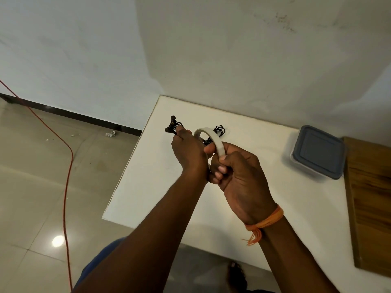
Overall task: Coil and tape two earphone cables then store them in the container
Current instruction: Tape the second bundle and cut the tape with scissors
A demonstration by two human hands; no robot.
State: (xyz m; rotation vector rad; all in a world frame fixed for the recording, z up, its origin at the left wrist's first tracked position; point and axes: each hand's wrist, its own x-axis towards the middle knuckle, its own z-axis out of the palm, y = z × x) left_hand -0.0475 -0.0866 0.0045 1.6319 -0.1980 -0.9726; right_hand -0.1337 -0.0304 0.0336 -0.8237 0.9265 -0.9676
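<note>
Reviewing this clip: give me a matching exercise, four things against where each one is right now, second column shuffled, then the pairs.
Things:
1. tape roll
2. coiled earphone with buds
3. second earphone coil
4. lidded container

Places:
A. lying on the white table behind the hands
B. gripped in the right hand
C. at the table's right side, beside the wooden board
D. held in the left hand

Pairs: 1-B, 2-D, 3-A, 4-C

head view, looking down, hands close
</note>
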